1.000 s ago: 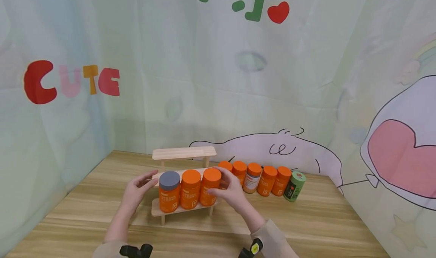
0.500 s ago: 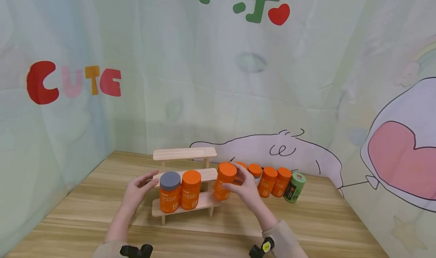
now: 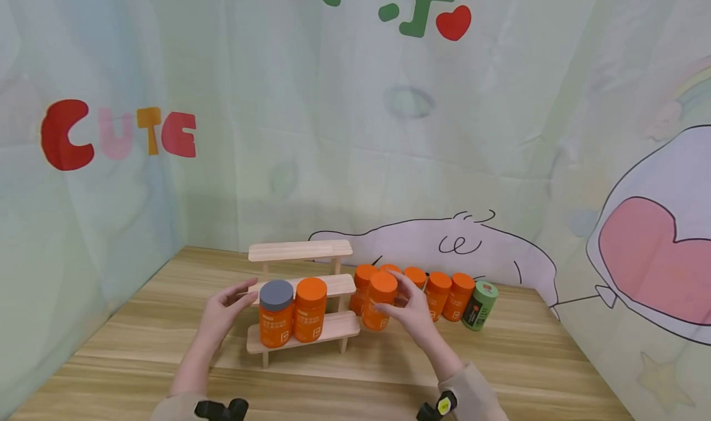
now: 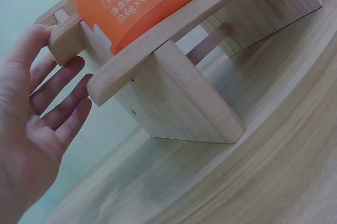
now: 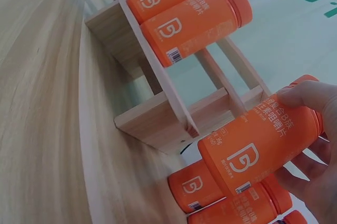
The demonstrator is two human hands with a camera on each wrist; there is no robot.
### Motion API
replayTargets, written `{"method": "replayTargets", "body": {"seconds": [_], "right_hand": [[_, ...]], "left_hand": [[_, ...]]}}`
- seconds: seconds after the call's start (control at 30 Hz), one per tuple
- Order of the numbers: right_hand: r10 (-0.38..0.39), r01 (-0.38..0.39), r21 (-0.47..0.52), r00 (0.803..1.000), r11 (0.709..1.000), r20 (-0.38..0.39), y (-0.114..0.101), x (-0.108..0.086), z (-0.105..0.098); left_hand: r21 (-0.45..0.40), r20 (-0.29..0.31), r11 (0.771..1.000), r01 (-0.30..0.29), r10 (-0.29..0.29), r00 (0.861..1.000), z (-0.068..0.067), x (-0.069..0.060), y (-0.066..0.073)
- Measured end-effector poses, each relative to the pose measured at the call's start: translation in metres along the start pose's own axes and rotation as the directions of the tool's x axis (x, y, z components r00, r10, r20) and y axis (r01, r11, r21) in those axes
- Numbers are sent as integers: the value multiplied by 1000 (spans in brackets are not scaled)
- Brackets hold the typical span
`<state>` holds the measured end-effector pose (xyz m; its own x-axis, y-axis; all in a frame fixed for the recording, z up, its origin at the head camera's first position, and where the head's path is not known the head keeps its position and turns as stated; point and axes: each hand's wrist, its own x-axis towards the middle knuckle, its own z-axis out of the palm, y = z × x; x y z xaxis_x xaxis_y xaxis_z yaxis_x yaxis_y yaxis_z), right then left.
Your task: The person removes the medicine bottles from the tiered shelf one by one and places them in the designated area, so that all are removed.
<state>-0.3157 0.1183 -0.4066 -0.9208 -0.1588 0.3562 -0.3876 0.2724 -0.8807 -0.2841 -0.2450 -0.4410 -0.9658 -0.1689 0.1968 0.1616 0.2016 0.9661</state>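
Observation:
My right hand [image 3: 416, 313] holds an orange bottle [image 3: 380, 300] between thumb and fingers, just off the right side of the wooden rack [image 3: 339, 326]. Seen from the right wrist, this bottle [image 5: 260, 134] is tilted, with the thumb on its near side. On the rack's lowest shelf stand a grey-lidded orange bottle [image 3: 276, 322] and, beside it, an orange-lidded one [image 3: 310, 313]. With thumb and fingers my left hand [image 3: 221, 310] grips the left end of the middle shelf; in the left wrist view its fingers [image 4: 63, 90] curl below that shelf end.
A row of orange-lidded bottles [image 3: 458, 297] stands behind and right of the rack, with a green can [image 3: 480, 307] at its right end. Behind the wooden table [image 3: 528, 365] hangs a printed cloth [image 3: 355, 162].
The right hand has lifted the rightmost bottle off the lowest shelf and carried it right, clear of the rack. The left hand has stayed at the middle shelf's end.

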Motion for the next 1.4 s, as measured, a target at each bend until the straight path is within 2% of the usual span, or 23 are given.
{"method": "replayTargets", "body": {"seconds": [0.4,0.87,1.03,1.23,1.4], "right_hand": [[9,-9,0,1000,1000,8,17,-4,6],[22,-22,14,1000,1000,-14,29,-6,16],[25,-25,-3,999,1000,-23,25,-8,19],[36,-36,3,999,999,-23,3,-14,21],[44,-43,29,998,999,-34,19,-9,24]], "left_hand": [[22,3,1000,9,-9,1000,0,1,-1],[-5,4,1000,-12,12,1000,0,1,-2],[13,3,1000,-4,4,1000,0,2,-2],[23,5,1000,11,-11,1000,-1,1,-1],[27,6,1000,12,-12,1000,-1,2,-2]]}}
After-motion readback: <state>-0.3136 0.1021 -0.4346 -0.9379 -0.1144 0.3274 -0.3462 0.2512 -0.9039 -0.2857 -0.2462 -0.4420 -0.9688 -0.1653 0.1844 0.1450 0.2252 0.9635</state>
